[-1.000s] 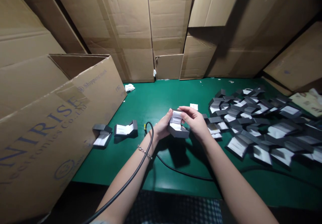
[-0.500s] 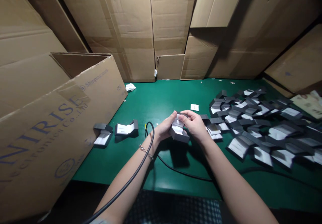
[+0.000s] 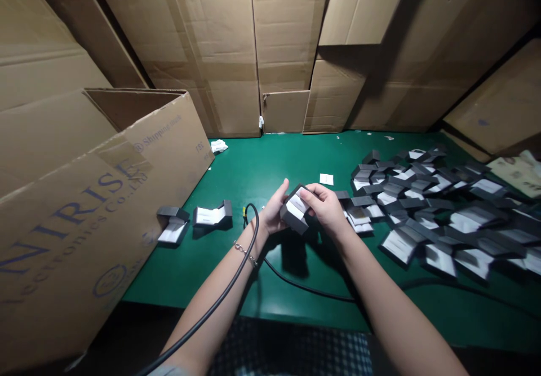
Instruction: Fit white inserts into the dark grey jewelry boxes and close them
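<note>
Both my hands hold one small grey hinged box with a white lining, a little above the green table. My left hand cups its left side, the thumb raised. On the right, the fingers of my right hand curl over the lid, which is half shut. A bracelet sits on my left wrist.
A heap of several open grey boxes spreads over the right of the table. Two open boxes lie at the left beside a large tipped carton. A black cable loops under my arms. Cardboard walls close off the back.
The lid of the held box has come further down over the white lining, and the box has tilted to the left. My hands have stayed in the same spot.
</note>
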